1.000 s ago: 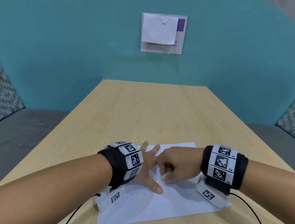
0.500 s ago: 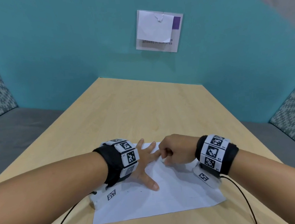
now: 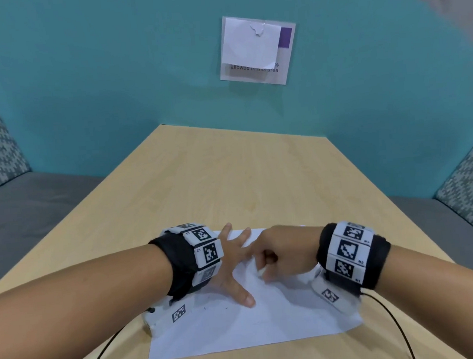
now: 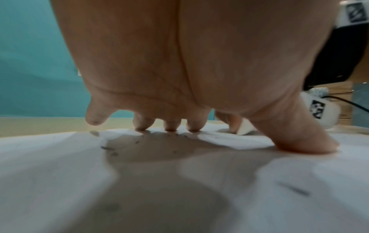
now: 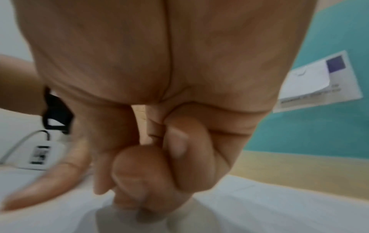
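A white paper sheet (image 3: pixel 241 329) lies at the near edge of the wooden table (image 3: pixel 229 180). My left hand (image 3: pixel 232 267) rests flat on it with fingers spread; in the left wrist view the fingertips (image 4: pixel 169 126) and thumb press the sheet (image 4: pixel 179 189). My right hand (image 3: pixel 286 254) is curled just right of it, knuckles up, and pinches a small white eraser (image 3: pixel 261 271) against the paper. The eraser (image 4: pixel 244 128) also shows past the left thumb. The right wrist view is blurred; the curled fingers (image 5: pixel 149 173) hide the eraser there. Dark crumbs lie scattered on the sheet.
A sign (image 3: pixel 256 50) hangs on the teal wall beyond the table. Grey benches with patterned cushions flank the table on the left (image 3: pixel 20 213) and right (image 3: pixel 459 218). Black cables (image 3: pixel 396 322) trail off the near edge from both wrist units.
My right hand slid away across the sheet, then came back toward me, still curled. The left hand stayed pressed in place on the paper.
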Demonstrator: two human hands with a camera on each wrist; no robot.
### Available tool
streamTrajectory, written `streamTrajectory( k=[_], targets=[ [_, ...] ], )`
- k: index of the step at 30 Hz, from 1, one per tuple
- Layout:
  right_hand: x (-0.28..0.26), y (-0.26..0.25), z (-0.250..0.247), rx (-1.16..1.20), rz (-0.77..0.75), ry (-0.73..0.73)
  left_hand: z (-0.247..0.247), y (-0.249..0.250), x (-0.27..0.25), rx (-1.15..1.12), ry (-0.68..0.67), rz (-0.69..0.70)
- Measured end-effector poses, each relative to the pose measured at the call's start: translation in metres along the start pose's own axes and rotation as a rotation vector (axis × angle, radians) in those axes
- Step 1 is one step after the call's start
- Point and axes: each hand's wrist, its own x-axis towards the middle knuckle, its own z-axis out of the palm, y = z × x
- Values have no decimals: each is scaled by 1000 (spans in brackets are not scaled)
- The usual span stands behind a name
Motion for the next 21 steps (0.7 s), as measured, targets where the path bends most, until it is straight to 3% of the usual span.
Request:
streamTrajectory(
  k=[3, 8, 13, 18, 21],
  targets=[
    [2, 13, -8, -3, 81, 70, -2, 4, -1, 1, -2, -5],
    [-5, -9, 8, 19, -50, -13, 1, -2, 3, 2, -11, 1],
    [5, 16, -8, 31, 85, 74, 9, -7, 9, 21, 5, -22],
    [1, -1, 1, 28, -14, 1, 4, -5, 7, 21, -6, -9],
    [5, 16, -12, 12, 84, 79, 8, -7, 9, 10, 9, -18]
  ],
)
